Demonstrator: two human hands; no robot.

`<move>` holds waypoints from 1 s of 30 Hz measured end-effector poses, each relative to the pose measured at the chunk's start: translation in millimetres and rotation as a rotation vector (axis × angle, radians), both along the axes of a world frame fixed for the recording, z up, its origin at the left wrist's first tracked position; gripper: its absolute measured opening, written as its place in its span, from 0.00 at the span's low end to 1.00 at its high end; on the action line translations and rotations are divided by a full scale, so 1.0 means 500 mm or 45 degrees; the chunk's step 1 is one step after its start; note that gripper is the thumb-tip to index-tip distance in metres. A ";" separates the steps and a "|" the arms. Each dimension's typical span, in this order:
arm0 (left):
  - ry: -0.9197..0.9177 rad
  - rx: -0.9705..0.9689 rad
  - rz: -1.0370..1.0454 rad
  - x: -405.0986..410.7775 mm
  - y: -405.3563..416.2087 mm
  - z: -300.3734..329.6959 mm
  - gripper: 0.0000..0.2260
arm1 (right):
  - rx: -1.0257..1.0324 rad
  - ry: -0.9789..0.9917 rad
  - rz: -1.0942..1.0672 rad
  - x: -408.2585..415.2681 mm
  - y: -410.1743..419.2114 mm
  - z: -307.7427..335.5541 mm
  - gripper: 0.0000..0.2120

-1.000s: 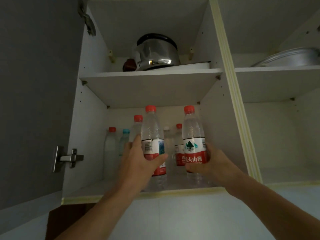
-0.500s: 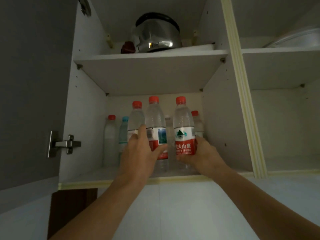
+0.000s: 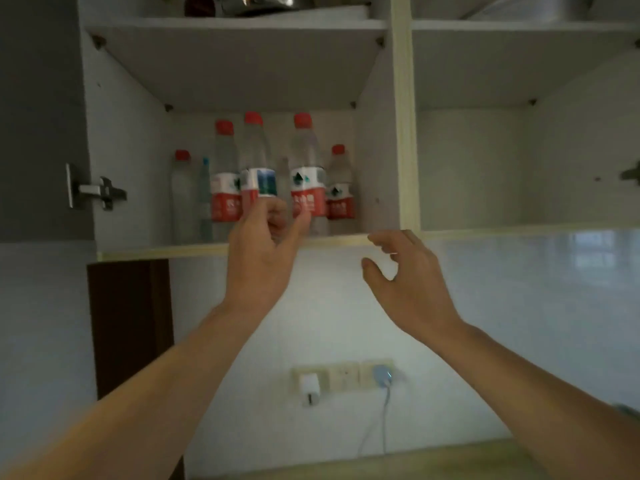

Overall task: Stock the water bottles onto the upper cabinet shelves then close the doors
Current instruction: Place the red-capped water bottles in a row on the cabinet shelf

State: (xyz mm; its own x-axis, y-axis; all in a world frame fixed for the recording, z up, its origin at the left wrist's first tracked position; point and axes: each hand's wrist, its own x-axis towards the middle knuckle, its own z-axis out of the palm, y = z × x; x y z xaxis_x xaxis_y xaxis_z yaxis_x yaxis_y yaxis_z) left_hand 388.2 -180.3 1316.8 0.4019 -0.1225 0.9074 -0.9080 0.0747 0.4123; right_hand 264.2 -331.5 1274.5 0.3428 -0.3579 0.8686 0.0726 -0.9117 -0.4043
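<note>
Dim kitchen wall, white tiles below, white upper cabinet standing wide with two bays on show. Down in the left bay, on the lower shelf, a cluster of clear plastic water bottles with red caps, all upright, packed close toward the back, two taller ones at the front with red-and-white labels. One slimmer bottle with a blue cap tucked among them on the left.

Left hand up at the shelf edge, fingers loosely curled just before the front bottles, nothing grasped as far as the blur lets on; contact with the labels hard to call. Right hand lower, below the shelf lip, grip released, fingers relaxed and spread, nothing held.

Up top, a shiny steel pot on the higher shelf, only its base in frame. Right bay bare on its lower level. Grey door swung out on the left, metal hinge visible. Wall socket below with a white charger and a blue plug.

Judging by this: stocking well along, both hands unloaded. Whether more bottles wait out of frame, impossible to say. Doors not yet closed, so that step plainly left.
</note>
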 end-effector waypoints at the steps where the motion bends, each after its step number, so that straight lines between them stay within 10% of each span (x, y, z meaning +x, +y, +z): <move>1: 0.046 0.036 -0.010 -0.040 -0.006 -0.023 0.11 | 0.070 0.054 0.017 -0.043 -0.002 -0.030 0.16; 30: 1.121 1.533 -0.865 -0.741 0.034 -1.141 0.08 | 1.349 1.051 -0.303 -0.892 0.138 -1.114 0.03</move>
